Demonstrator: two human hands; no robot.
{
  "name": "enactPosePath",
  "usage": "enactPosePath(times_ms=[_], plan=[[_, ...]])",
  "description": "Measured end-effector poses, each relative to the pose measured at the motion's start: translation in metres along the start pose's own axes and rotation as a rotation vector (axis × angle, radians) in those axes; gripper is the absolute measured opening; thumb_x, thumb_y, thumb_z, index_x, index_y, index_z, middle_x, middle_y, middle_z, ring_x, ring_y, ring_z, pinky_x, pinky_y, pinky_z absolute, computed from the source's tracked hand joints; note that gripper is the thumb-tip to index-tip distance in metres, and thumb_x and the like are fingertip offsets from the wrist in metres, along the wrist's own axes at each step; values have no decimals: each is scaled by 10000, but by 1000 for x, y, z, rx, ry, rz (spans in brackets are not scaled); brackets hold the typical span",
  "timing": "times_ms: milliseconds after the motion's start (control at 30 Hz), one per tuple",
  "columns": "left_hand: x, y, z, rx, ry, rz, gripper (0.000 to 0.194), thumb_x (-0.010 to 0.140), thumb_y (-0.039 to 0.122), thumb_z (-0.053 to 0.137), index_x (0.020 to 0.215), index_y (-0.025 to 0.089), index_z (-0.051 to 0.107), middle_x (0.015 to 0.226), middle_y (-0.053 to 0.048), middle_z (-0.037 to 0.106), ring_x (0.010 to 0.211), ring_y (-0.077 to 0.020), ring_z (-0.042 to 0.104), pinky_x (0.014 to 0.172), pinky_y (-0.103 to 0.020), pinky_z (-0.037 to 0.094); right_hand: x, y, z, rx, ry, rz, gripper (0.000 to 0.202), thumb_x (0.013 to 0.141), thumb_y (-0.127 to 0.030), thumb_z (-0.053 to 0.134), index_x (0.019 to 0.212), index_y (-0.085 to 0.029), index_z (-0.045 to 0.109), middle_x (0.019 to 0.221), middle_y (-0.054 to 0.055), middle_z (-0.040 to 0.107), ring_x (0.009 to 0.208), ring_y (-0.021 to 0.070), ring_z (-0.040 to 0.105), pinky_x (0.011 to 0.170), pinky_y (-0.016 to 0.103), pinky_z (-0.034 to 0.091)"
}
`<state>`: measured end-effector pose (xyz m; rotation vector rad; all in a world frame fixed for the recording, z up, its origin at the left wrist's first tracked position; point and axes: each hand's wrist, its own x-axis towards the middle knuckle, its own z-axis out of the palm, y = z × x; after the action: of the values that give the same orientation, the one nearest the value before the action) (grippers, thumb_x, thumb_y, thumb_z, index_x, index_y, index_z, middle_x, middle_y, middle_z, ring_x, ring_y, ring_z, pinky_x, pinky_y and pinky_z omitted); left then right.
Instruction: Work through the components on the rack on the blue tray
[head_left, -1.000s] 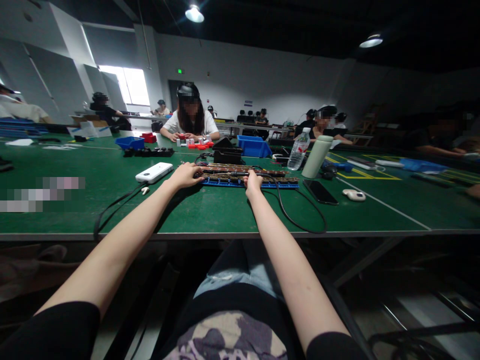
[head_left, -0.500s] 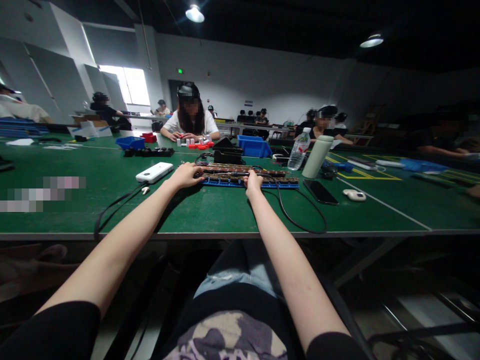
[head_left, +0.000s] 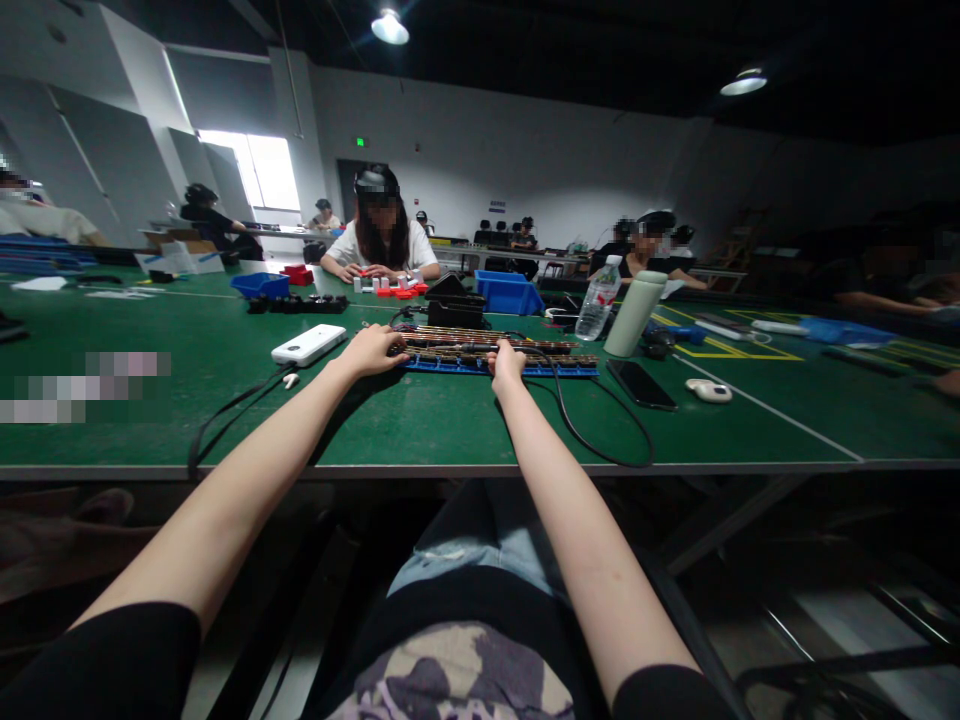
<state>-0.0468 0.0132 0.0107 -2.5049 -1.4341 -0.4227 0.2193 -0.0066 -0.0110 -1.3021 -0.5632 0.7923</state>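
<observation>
A long blue rack (head_left: 450, 367) lies across the green table (head_left: 420, 425), with copper-coloured strips (head_left: 457, 336) lined up along it. At its left end rests my left hand (head_left: 377, 350), its fingers curled over the edge of the strips; whether it grips them is hard to make out. My right hand (head_left: 508, 362) is closed near the middle of the rack, around the end of a dark tool with a black cable (head_left: 564, 410) that loops to the right. The tool's tip points left along the strips.
Left of the rack lie a white power bank (head_left: 309, 345) and an earbud (head_left: 290, 380). To the right are a phone (head_left: 641, 384), an earbud case (head_left: 708, 391), a water bottle (head_left: 599, 300) and a green flask (head_left: 636, 314). Behind are blue bins (head_left: 508, 293) and a person (head_left: 380, 230).
</observation>
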Motion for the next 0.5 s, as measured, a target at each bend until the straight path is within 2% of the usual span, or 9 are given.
enactPosePath(times_ms=[333,500], plan=[[1,1,0,22,-17,2,437,980,501,578,1225,199,778,1206,-142,754,1139,-331,684,991,-417,511,-4,-5,0,40,105,4,235,975,-242,608,760,-245,512,550,-54,569,550,136,577,539,212,437],[1,-1,1,-1,0,10,418,968,504,588,1201,216,782,1176,-131,760,1122,-332,684,979,-419,514,5,-1,-1,-36,118,-41,177,984,-287,602,812,-248,580,573,-45,548,575,171,570,553,248,466]])
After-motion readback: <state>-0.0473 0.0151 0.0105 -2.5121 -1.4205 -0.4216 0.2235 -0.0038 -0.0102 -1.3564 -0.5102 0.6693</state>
